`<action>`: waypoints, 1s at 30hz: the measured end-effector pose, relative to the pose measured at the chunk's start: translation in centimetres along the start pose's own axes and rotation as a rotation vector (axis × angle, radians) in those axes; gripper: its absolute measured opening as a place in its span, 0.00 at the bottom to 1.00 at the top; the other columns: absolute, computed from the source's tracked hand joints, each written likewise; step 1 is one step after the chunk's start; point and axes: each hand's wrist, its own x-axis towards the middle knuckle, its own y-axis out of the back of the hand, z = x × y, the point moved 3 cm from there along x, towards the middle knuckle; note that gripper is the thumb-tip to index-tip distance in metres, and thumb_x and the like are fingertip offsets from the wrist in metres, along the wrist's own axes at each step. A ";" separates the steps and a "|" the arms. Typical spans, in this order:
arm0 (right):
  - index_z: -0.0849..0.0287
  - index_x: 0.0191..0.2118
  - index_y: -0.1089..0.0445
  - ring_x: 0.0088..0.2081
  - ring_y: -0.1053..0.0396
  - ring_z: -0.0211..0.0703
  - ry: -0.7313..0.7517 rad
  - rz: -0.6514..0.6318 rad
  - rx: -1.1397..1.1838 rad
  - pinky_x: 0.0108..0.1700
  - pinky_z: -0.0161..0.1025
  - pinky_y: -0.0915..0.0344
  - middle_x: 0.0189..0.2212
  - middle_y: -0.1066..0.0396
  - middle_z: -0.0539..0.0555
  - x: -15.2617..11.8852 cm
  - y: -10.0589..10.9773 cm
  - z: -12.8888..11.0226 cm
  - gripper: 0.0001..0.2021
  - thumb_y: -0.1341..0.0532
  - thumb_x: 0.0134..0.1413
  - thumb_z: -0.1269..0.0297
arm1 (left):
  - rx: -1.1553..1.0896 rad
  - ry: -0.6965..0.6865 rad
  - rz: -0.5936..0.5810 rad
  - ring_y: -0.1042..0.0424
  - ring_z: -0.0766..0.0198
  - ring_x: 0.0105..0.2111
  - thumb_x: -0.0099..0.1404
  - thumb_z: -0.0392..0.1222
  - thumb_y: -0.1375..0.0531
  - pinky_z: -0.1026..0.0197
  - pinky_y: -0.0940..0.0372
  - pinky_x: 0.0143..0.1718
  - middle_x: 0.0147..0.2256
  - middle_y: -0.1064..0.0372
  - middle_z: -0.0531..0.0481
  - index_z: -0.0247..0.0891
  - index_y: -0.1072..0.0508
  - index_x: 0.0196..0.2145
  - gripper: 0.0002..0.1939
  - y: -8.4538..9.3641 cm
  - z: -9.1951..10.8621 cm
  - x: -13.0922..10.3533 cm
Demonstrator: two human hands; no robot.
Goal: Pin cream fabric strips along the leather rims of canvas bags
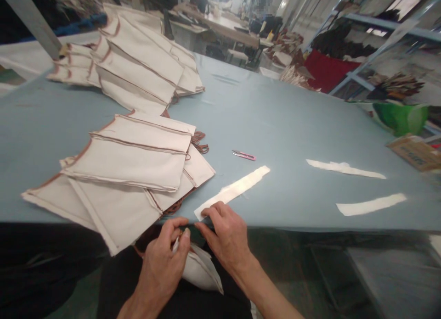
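My left hand (165, 254) is closed on a cream cloth piece (201, 271) that hangs below the table edge over my lap. My right hand (225, 234) lies at the near table edge, its fingers bent over the lower end of a cream strip (241, 186). The two hands almost meet at the edge. Left of them, cream cloth pieces with brown edging (138, 149) lie stacked, brown cords (200, 142) at their right side. Pink-handled thread snips (244, 155) rest beyond the strip.
Two more cream strips (346, 169) (372, 204) lie to the right on the blue-grey table (275, 121). Another pile of cream pieces (138, 57) is at the back left. A cardboard box (415, 152) and a green bag (401, 117) stand at the right edge, before shelving.
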 end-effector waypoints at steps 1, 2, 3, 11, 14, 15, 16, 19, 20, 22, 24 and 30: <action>0.57 0.41 0.23 0.41 0.27 0.49 -0.003 -0.001 0.017 0.42 0.40 0.37 0.39 0.23 0.56 0.0 0.0 0.1 0.02 0.32 0.64 0.65 | -0.005 -0.008 -0.010 0.17 0.55 0.28 0.69 0.52 0.46 0.59 0.28 0.33 0.27 0.18 0.53 0.43 0.27 0.44 0.14 0.0 0.2 -0.1; 0.57 0.39 0.23 0.41 0.27 0.47 -0.008 -0.001 0.032 0.43 0.39 0.37 0.39 0.23 0.55 0.1 0.0 0.2 0.03 0.34 0.66 0.66 | -0.005 -0.020 -0.016 0.17 0.56 0.28 0.69 0.51 0.46 0.60 0.28 0.32 0.27 0.18 0.53 0.43 0.27 0.45 0.14 0.0 0.4 -0.2; 0.56 0.38 0.23 0.40 0.26 0.46 -0.020 0.002 0.050 0.43 0.39 0.38 0.38 0.23 0.54 0.1 0.2 0.2 0.05 0.36 0.68 0.67 | 0.001 -0.033 -0.020 0.17 0.56 0.28 0.70 0.51 0.46 0.60 0.28 0.32 0.26 0.18 0.53 0.43 0.27 0.45 0.14 0.0 0.5 -0.2; 0.56 0.33 0.26 0.29 0.31 0.41 -0.216 0.039 0.235 0.35 0.37 0.43 0.27 0.25 0.50 0.7 0.9 1.5 0.14 0.43 0.70 0.60 | 0.145 -0.132 -0.061 0.17 0.56 0.28 0.73 0.47 0.50 0.61 0.29 0.31 0.26 0.19 0.52 0.40 0.26 0.49 0.17 -0.4 1.0 -0.2; 0.56 0.33 0.26 0.28 0.30 0.42 -0.262 0.029 0.315 0.35 0.37 0.42 0.26 0.26 0.49 0.9 0.9 1.9 0.14 0.43 0.68 0.58 | 0.265 -0.201 -0.125 0.15 0.53 0.34 0.73 0.45 0.50 0.58 0.28 0.34 0.33 0.16 0.48 0.39 0.27 0.59 0.22 -1.1 1.8 0.4; 0.56 0.33 0.26 0.29 0.30 0.42 -0.274 0.027 0.345 0.35 0.37 0.41 0.26 0.25 0.49 1.0 0.9 2.0 0.14 0.43 0.68 0.58 | 0.315 -0.222 -0.153 0.14 0.51 0.35 0.73 0.43 0.49 0.57 0.28 0.34 0.35 0.15 0.46 0.40 0.28 0.62 0.24 -1.4 2.2 0.6; 0.56 0.33 0.26 0.29 0.29 0.42 -0.286 0.026 0.376 0.35 0.37 0.41 0.26 0.25 0.49 1.1 0.9 2.1 0.13 0.43 0.67 0.58 | 0.367 -0.239 -0.180 0.14 0.49 0.35 0.72 0.41 0.48 0.56 0.28 0.34 0.36 0.15 0.45 0.41 0.28 0.64 0.25 -1.7 2.5 0.9; 0.55 0.31 0.29 0.28 0.30 0.42 -0.323 0.057 0.471 0.34 0.37 0.39 0.26 0.25 0.49 1.3 1.4 2.8 0.14 0.43 0.66 0.56 | 0.516 -0.254 -0.244 0.14 0.45 0.33 0.72 0.37 0.45 0.55 0.29 0.31 0.33 0.15 0.42 0.41 0.26 0.64 0.25 -2.1 3.2 1.6; 0.55 0.31 0.29 0.28 0.31 0.42 -0.340 0.082 0.498 0.33 0.37 0.39 0.26 0.26 0.49 1.3 1.7 3.2 0.14 0.44 0.66 0.55 | 0.555 -0.253 -0.259 0.14 0.45 0.33 0.72 0.36 0.45 0.56 0.30 0.31 0.32 0.15 0.42 0.41 0.25 0.64 0.25 -2.2 3.3 1.7; 0.55 0.31 0.32 0.26 0.35 0.41 -0.386 0.148 0.545 0.31 0.37 0.40 0.24 0.30 0.48 1.2 2.4 4.1 0.15 0.45 0.67 0.53 | 0.613 -0.251 -0.281 0.14 0.45 0.34 0.72 0.35 0.44 0.56 0.29 0.31 0.33 0.14 0.42 0.41 0.26 0.65 0.25 -2.1 3.4 1.8; 0.55 0.31 0.34 0.25 0.37 0.40 -0.434 0.208 0.592 0.30 0.36 0.41 0.22 0.34 0.47 1.1 2.9 5.1 0.16 0.45 0.67 0.51 | 0.647 -0.254 -0.301 0.14 0.45 0.35 0.73 0.35 0.44 0.56 0.28 0.32 0.36 0.14 0.43 0.42 0.28 0.67 0.26 -2.0 3.3 1.7; 0.55 0.30 0.36 0.21 0.42 0.36 -0.514 0.266 0.765 0.26 0.34 0.42 0.19 0.33 0.45 0.6 2.3 6.1 0.19 0.45 0.68 0.48 | 0.731 -0.214 -0.264 0.14 0.48 0.35 0.75 0.38 0.45 0.56 0.27 0.33 0.36 0.14 0.45 0.39 0.31 0.69 0.27 -1.9 3.8 1.2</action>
